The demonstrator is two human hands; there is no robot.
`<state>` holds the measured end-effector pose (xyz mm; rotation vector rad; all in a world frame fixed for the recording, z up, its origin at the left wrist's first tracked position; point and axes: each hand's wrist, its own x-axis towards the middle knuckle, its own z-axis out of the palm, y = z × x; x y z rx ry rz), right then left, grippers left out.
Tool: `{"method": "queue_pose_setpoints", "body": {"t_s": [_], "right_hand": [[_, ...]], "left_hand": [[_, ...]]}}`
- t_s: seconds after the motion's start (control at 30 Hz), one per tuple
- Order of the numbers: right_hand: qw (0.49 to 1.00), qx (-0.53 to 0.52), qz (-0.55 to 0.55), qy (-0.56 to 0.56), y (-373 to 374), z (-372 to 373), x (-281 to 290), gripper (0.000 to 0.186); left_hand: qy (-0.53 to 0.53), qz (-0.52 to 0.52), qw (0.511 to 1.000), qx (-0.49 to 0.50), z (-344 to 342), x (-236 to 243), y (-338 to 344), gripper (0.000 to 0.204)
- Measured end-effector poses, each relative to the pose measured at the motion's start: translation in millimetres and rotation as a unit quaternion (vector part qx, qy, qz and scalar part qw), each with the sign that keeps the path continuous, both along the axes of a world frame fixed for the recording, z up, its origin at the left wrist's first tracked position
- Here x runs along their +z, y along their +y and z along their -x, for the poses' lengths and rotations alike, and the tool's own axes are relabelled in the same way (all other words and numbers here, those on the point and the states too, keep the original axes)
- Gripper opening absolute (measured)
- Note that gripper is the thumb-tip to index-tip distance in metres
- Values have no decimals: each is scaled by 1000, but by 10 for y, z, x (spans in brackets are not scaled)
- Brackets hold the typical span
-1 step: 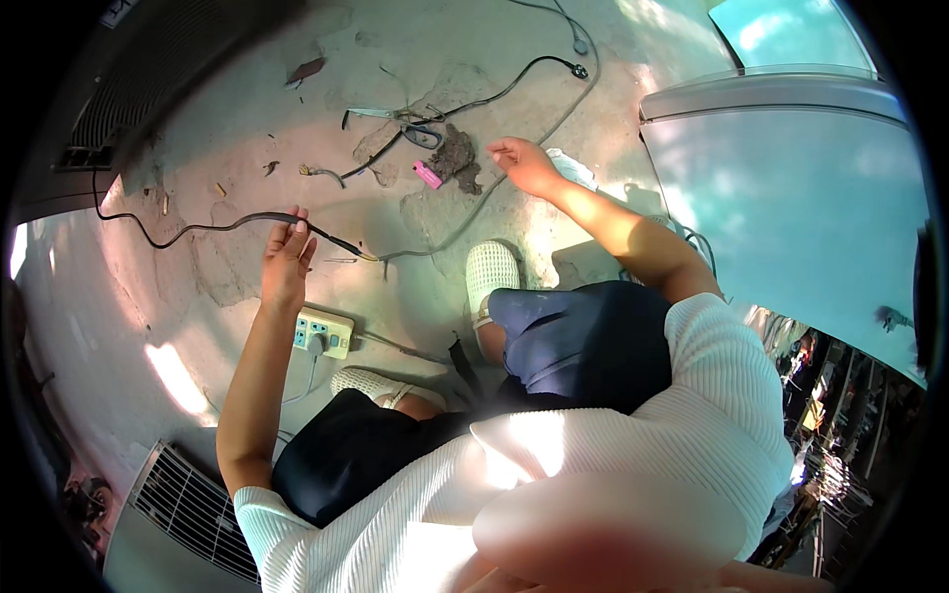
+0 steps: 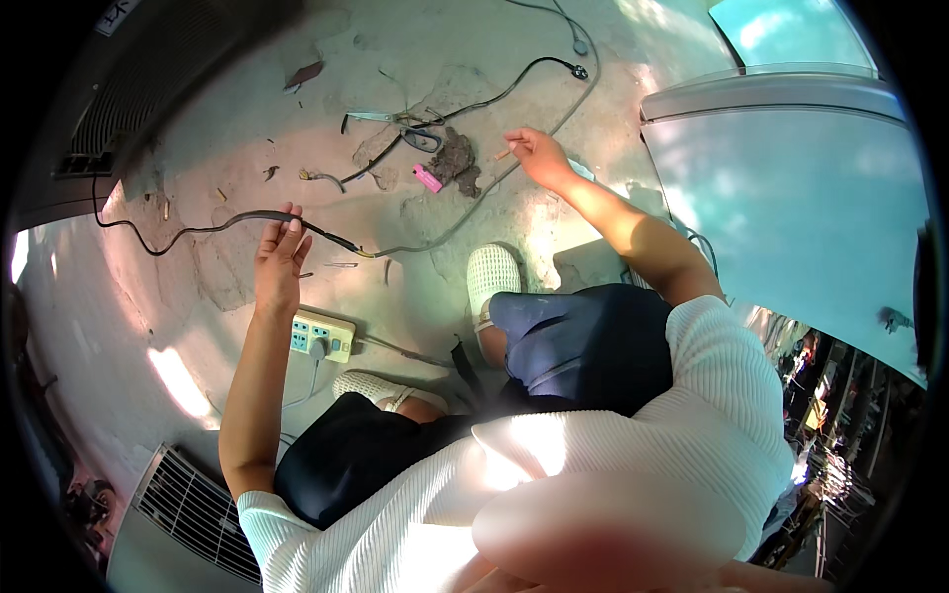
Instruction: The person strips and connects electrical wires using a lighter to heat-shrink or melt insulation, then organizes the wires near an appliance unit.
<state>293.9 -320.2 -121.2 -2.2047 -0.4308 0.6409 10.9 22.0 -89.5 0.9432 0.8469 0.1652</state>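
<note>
My left hand [image 2: 280, 259] pinches a black power cable [image 2: 267, 214] between thumb and fingers. To the left the cable runs to a dark vented appliance [image 2: 129, 119]. Right of the hand it meets a grey cable [image 2: 445, 238], with a bit of yellow wire [image 2: 365, 254] showing at the join. My right hand [image 2: 538, 158] is raised beside the far stretch of the grey cable, its fingertips closed on a short tan stick [image 2: 502, 154]. Near it lie a pink lighter [image 2: 427, 178] and a dark clump [image 2: 453, 158]. Scissors [image 2: 423, 138] rest across a cut black cord [image 2: 381, 158].
A cream power strip [image 2: 336, 336] with a grey plug in it lies by my left foot. A pale fridge-like appliance [image 2: 791, 198] stands at the right, above cluttered shelving [image 2: 830, 455]. A grey grille unit [image 2: 188, 504] sits at lower left. Small scraps dot the concrete floor.
My right hand has shifted a little to the right, and the tan stick now shows at its fingertips. My left hand has moved slightly left, still holding the black cable.
</note>
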Motion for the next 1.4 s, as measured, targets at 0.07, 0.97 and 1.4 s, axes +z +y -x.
{"method": "queue_pose_setpoints", "body": {"t_s": [0.07, 0.97, 1.4], "right_hand": [[991, -91, 37, -89, -355, -504, -40, 24], [903, -407, -119, -78, -444, -3856, -682, 48], [868, 34, -365, 336, 1563, -870, 583, 29]], "left_hand": [[1, 5, 1000, -28, -72, 27, 80, 34], [407, -200, 795, -404, 931, 854, 174, 37], [401, -162, 772, -465, 1492, 987, -338, 37]]}}
